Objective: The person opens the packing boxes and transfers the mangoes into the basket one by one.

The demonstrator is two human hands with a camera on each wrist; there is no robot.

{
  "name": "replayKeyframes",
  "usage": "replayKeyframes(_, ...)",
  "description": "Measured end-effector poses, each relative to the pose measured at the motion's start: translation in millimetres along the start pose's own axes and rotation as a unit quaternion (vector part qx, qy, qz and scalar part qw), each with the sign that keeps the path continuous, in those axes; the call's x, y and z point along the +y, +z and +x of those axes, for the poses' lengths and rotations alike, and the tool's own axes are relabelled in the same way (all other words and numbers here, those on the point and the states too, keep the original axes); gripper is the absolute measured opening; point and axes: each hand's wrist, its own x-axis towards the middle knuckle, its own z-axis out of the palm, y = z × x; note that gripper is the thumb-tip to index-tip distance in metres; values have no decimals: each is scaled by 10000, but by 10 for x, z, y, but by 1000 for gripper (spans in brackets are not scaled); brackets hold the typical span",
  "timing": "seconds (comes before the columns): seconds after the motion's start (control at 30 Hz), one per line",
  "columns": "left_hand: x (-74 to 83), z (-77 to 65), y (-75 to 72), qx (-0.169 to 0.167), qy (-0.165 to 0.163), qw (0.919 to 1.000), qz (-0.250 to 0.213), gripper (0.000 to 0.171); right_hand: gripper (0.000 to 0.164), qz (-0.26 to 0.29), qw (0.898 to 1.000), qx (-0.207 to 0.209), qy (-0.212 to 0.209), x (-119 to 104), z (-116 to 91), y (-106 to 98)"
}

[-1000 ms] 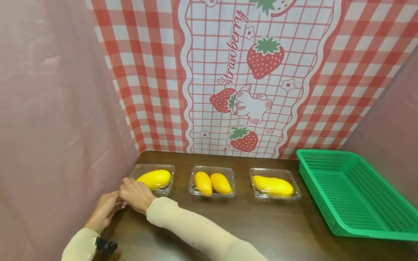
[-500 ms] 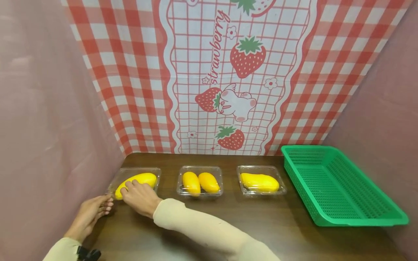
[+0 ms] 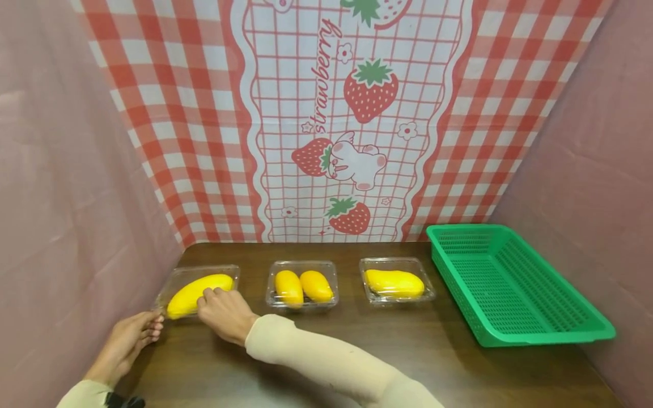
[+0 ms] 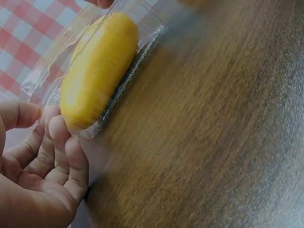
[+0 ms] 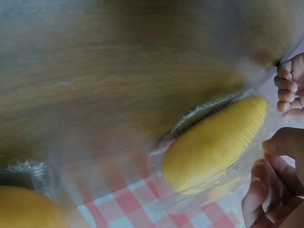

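Observation:
A yellow mango (image 3: 198, 294) lies in a clear plastic container (image 3: 232, 271) at the left of the table. My left hand (image 3: 122, 343) pinches the container's near-left corner between thumb and fingertips; the left wrist view shows this hand (image 4: 45, 161) close up. At the container's front right side, my right hand (image 3: 227, 314) pinches the clear edge, with thumb and forefinger close together in the right wrist view (image 5: 280, 175). Fine lines and creases cross the clear plastic over the mango (image 5: 213, 145); I cannot tell whether this is a lid or film.
A second clear container (image 3: 302, 265) holds two mangoes (image 3: 316, 286), and a third (image 3: 395, 262) holds one mango (image 3: 394, 283). A green basket (image 3: 510, 340) stands at the right of the brown table (image 3: 316, 351). Pink cloth (image 3: 66, 198) hangs close on the left.
My right hand has moved right along the container's front, away from the left hand, uncovering more of the mango. The left hand stays at the corner. The head view has shifted.

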Motion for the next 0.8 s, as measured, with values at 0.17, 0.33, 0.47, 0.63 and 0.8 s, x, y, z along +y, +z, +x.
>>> replayKeyframes(0.17,-20,3,-20,-27,21,10000,-44,26,13,-121,9998,174,-13,-8,-14,35)
replayKeyframes(0.33,-17,1,-17,-12,-46,10000,-31,24,10,-141,9997,189,44,1,-14,59)
replayKeyframes(0.47,-6,-16,-10,21,19,10000,-5,22,5,217,9995,137,189,63,8,43)
replayKeyframes(0.63,-30,-27,-10,76,253,9996,-18,24,15,1011,9935,35,518,140,52,45)
replayKeyframes(0.8,-55,-31,-14,129,346,9993,51,25,11,1452,9869,-6,707,172,65,43)
